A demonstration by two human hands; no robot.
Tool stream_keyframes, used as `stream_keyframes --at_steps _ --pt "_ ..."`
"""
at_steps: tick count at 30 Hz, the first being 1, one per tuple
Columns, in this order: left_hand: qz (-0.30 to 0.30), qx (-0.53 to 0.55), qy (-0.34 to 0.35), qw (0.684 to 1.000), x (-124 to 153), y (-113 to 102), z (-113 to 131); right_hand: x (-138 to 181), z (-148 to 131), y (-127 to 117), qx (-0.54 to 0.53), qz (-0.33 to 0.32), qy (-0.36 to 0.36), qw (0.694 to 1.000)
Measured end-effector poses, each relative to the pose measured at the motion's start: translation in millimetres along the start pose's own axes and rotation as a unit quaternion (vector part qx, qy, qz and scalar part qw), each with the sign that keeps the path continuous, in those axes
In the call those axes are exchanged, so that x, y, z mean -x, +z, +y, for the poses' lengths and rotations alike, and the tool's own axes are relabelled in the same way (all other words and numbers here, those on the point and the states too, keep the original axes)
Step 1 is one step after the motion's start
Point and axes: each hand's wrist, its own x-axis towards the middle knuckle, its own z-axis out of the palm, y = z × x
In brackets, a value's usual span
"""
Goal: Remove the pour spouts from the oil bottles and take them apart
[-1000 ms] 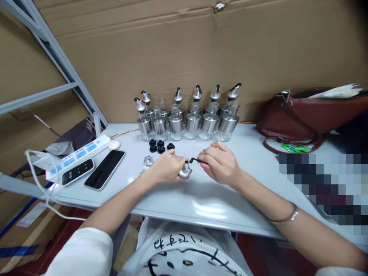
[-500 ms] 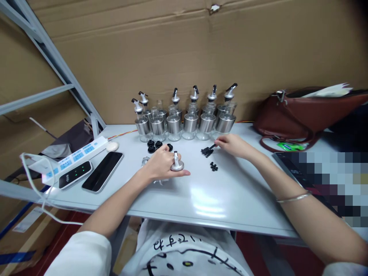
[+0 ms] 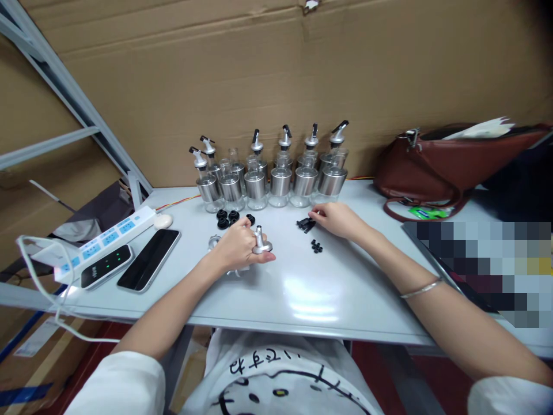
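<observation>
Head view: my left hand (image 3: 237, 248) rests on the worktop (image 3: 302, 294) a little left of the middle, its grip closed around a silver pourer cap (image 3: 260, 244) that stands upright between my fingers, spout pointing up. My right hand (image 3: 337, 219) lies further toward the back edge, to the right of the left one, its fingertips pinched together on a small heap of black lever pieces (image 3: 305, 223); whether they have actually lifted one free I cannot tell. The heap lies to the right of and slightly behind the cap, well apart from it, with the pieces' long axes running roughly left to right along the worktop. So the right hand is at the levers and the left is at the cap, with bare worktop between them.

Just in front of the heap, toward me, sits a cluster of tiny black rings (image 3: 317, 246), nearer my right hand than my left. Behind my left hand are a few black round stoppers (image 3: 233, 218), and along the back edge stands a row of glass-and-steel oil bottles (image 3: 270, 181), several already wearing pourers.

At the left edge lie a white power strip (image 3: 106, 236), a dark phone (image 3: 149, 259) and a smaller device with green lights (image 3: 106, 266). A brown handbag (image 3: 449, 167) rests at the back right corner.
</observation>
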Motion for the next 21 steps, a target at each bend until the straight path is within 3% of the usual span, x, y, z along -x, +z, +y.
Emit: stream_keyframes --at_steps 6,12,16,21 --pt "0.003 -0.007 0.006 1.000 1 1 -1 2 -5 -2 -0.037 0.074 -0.046 0.996" --pt "0.020 0.003 0.039 0.999 0 2 2 16 -44 -2 -0.090 0.211 -0.268 0.936" --pt "0.037 0.003 0.063 0.997 1 4 3 30 -75 0 -0.071 0.195 -0.371 0.905" --pt "-0.001 -0.002 0.049 0.999 2 8 4 38 -86 2 -0.080 0.146 -0.401 0.901"
